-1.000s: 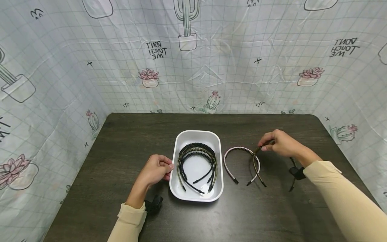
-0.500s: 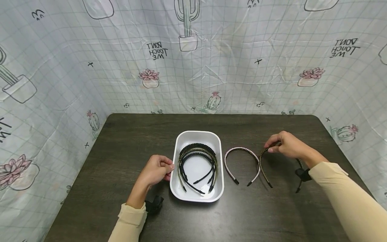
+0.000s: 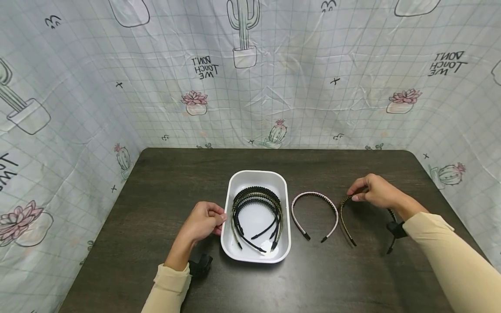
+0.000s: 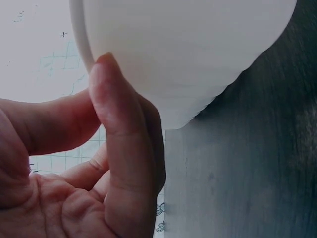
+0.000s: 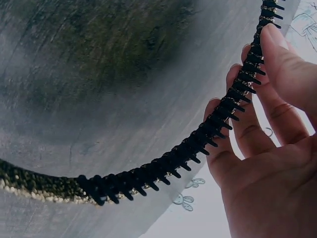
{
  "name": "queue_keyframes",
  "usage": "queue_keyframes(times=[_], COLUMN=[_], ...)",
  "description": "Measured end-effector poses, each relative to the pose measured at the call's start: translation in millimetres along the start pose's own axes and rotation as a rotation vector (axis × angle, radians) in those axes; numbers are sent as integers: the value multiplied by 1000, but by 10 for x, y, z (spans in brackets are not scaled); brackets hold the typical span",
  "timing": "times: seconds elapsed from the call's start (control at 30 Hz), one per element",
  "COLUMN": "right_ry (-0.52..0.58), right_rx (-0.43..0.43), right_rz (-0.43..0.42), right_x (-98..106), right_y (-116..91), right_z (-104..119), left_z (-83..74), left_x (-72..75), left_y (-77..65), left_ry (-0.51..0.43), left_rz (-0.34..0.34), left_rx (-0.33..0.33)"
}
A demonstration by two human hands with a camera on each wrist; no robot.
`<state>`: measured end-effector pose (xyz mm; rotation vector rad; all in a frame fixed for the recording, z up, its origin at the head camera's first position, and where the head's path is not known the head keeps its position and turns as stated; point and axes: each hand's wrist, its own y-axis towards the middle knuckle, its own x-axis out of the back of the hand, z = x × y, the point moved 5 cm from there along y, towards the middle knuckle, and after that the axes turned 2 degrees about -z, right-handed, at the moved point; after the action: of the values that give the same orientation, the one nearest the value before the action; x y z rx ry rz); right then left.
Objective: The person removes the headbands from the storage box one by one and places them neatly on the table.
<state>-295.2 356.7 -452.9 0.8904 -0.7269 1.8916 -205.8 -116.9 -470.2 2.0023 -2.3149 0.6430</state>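
Headband (image 5: 190,147) likely light, springy; hold near twelve o'clock. Right hand (image 3: 373,190) pinches it around eleven; left hand (image 3: 203,221) pinches tray (image 3: 256,259), nine.

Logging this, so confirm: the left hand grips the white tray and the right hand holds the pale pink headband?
No: the right hand holds a gold-and-black headband, as the right wrist view shows, not the pale pink headband. The left hand does grip the white tray.
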Motion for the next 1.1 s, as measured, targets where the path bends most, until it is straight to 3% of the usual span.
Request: queue_keyframes(times=[1.1], right_ry=[-48], right_rx=[25], right_rz=[-2], right_x=[-156], right_y=[92], right_z=[-114], left_z=[18], left_x=[-7], left_y=[19], left_ry=[-12], left_rz=[9], left_rx=[0])
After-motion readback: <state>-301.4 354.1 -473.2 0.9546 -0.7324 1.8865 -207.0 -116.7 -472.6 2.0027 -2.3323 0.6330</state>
